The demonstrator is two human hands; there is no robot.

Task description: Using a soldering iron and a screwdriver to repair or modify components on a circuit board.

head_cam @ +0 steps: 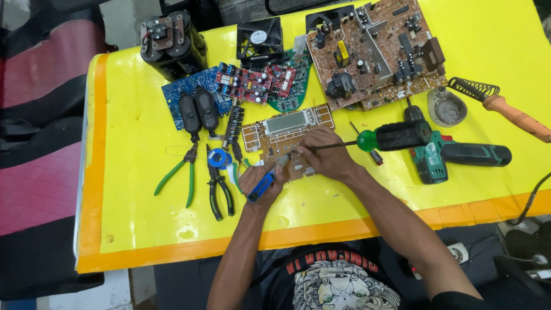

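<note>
Left hand (261,181): I'm grasping a blue tool (262,186), frame centre.
Right hand (326,154): clenched on green screwdriver (367,139), tip on the board (287,138).
Progress: board seemingly mid-work.

Yellow table (143,218): circuit boards (367,51), pliers (181,172), drill (459,155).

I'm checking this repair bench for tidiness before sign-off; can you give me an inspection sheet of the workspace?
Surface: yellow table with orange edge, stained near the front.
Job's things: tan circuit board under both hands.
Clutter: green pliers, black cutters, blue tape roll, fan, large brown board, cordless drill, soldering iron.
Grips: left hand holds a blue tool; right hand holds a green-handled screwdriver, tip on the board.
Cables: black cord off the right edge.
Surroundings: pink and black cushions at the left.
</note>
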